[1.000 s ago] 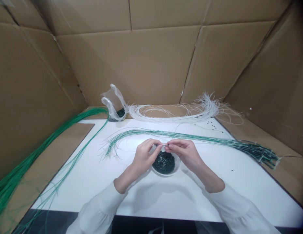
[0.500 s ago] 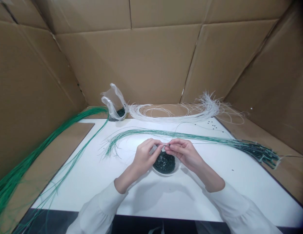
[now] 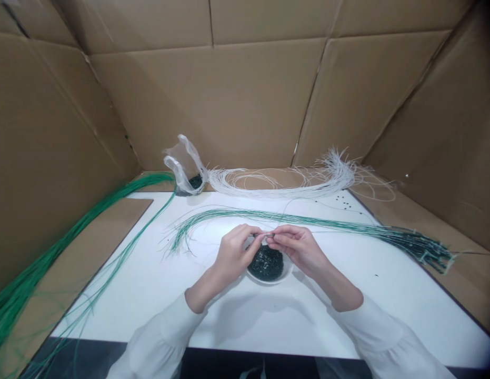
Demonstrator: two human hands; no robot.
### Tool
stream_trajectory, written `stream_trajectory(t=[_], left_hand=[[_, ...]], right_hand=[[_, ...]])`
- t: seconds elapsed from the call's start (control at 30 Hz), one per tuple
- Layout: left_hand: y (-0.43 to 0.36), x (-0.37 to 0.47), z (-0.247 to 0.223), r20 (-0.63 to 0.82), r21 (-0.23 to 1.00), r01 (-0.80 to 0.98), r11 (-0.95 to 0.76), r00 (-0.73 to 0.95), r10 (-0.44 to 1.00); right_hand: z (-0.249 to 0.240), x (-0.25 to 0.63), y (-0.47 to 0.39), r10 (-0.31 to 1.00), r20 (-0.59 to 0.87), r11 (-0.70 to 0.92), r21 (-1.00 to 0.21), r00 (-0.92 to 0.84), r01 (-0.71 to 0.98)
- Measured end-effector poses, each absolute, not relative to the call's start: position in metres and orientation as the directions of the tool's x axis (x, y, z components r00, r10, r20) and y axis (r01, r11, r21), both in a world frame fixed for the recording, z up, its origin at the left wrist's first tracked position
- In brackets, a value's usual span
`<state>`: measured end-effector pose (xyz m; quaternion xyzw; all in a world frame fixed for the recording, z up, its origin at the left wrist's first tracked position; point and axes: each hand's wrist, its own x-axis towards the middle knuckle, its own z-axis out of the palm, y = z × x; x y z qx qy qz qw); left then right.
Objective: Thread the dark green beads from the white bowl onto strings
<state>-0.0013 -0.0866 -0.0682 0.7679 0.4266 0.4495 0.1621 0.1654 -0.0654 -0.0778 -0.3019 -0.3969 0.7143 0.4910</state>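
Observation:
Above a white bowl (image 3: 286, 276) my left hand (image 3: 233, 251) and my right hand (image 3: 302, 248) meet, fingertips pinched and almost touching. A short, thin strand (image 3: 267, 235) spans the gap between them, gripped at both sides. At the right fingertips is a tiny dark piece that looks like a bead; its exact shape is too small to make out. Small dark green bead-like pieces (image 3: 266, 263) fill much of the bowl. Just behind the hands, a long bundle of green strands (image 3: 308, 219) lies across the white tabletop, its right end thick with dark pieces.
At the back stands a clear plastic bag (image 3: 189, 168) with dark pieces inside. A coil of white strands (image 3: 268, 192) lies beside it. More green strands (image 3: 71, 234) run down the left. Cardboard walls (image 3: 248, 105) enclose the table (image 3: 158, 295). Several dark bits are scattered at the back right.
Both hands keep nearly the same pose over the bowl. A thin strand rising behind my right hand has shifted slightly to the left.

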Motion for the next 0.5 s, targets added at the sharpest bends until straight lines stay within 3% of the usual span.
stream_trajectory(t=[0.3, 0.5], left_hand=[[-0.0859, -0.0013, -0.0695, 0.552, 0.635, 0.513, -0.578, 0.222, 0.804], [-0.0858, -0.0004, -0.0710, 0.556, 0.614, 0.521, -0.593, 0.247, 0.793]], right_hand=[[-0.0777, 0.1645, -0.0649, 0.944, -0.037, -0.190, -0.873, -0.328, -0.450], [-0.0805, 0.1648, -0.0642, 0.964, 0.023, -0.084, -0.919, -0.265, -0.386]])
